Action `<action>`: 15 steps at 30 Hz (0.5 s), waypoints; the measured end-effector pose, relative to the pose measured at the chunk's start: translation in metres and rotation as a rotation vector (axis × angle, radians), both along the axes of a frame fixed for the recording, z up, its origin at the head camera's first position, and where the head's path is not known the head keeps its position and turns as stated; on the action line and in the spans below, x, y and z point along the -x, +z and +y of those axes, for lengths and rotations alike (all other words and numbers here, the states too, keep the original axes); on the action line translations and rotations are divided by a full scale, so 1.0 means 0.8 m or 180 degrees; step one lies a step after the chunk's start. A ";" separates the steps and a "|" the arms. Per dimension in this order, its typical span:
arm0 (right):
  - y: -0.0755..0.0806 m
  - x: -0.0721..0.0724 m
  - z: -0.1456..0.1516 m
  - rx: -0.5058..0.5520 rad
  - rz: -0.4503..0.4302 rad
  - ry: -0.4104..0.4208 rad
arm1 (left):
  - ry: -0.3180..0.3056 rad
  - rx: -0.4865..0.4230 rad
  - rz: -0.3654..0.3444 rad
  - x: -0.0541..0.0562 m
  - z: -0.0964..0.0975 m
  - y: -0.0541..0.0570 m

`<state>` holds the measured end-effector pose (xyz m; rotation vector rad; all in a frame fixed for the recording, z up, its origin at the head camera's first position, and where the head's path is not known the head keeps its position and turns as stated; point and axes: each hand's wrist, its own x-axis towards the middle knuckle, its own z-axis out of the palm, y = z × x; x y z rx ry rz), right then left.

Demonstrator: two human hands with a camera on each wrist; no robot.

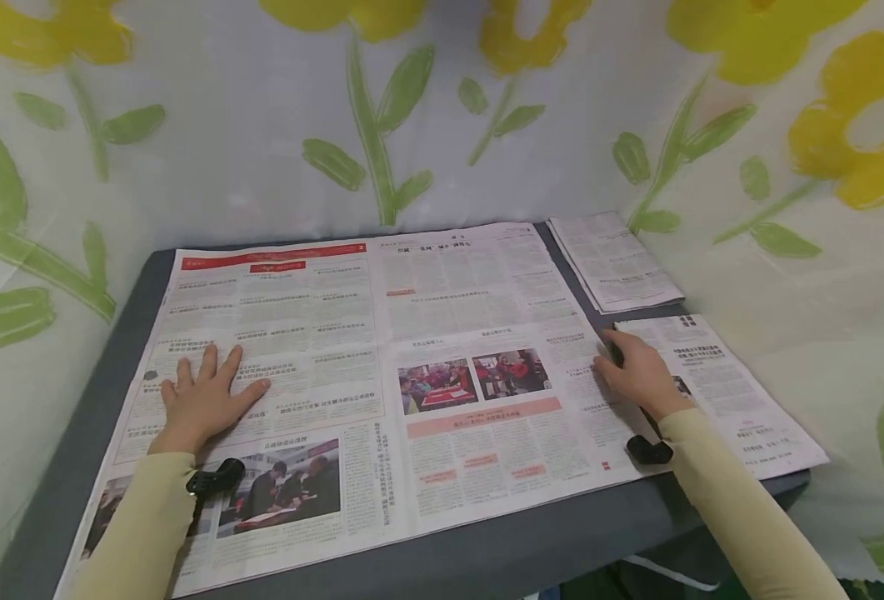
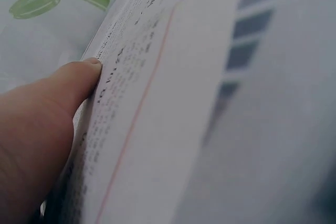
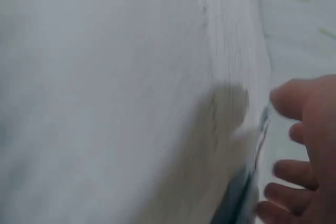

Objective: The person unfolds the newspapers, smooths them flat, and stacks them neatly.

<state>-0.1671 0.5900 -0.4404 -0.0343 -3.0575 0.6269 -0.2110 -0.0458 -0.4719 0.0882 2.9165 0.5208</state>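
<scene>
A: Where is the open newspaper (image 1: pixel 359 379)?
B: Spread flat on the dark grey table (image 1: pixel 599 525), covering most of its top.

A: How does the left hand (image 1: pixel 205 400) lie?
B: Palm down on the newspaper's left page, fingers fanned wide and pointing toward the page's far edge, thumb angled out toward the centre fold. It rests on the print and grips nothing. Its forearm, in a pale yellow sleeve (image 1: pixel 137 525), crosses the newspaper's near left corner.

A: And the right hand (image 1: pixel 640 375)?
B: At the newspaper's right edge, about midway along. The fingers are loosely bent and parted from the thumb, reaching inward to the edge. I see nothing gripped; whether the fingertips touch the paper, I can't tell. That arm slants in from the newspaper's near right side.

A: Anything beside the newspaper?
B: A folded newspaper (image 1: pixel 741 408) just off its right edge, partly behind the right hand and wrist, and a smaller stack of folded papers (image 1: pixel 614 262) near its far right corner.
</scene>
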 end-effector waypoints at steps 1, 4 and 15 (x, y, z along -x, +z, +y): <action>0.001 -0.007 0.005 -0.0060 0.0103 -0.0030 | 0.0004 -0.0002 0.0014 -0.001 -0.002 0.001; 0.003 -0.028 0.020 -0.0442 0.0160 -0.0129 | 0.0003 0.0001 0.0035 -0.003 -0.005 0.003; 0.014 -0.068 0.053 -0.0990 -0.0323 -0.0308 | -0.0002 0.0009 0.0066 0.001 -0.003 -0.004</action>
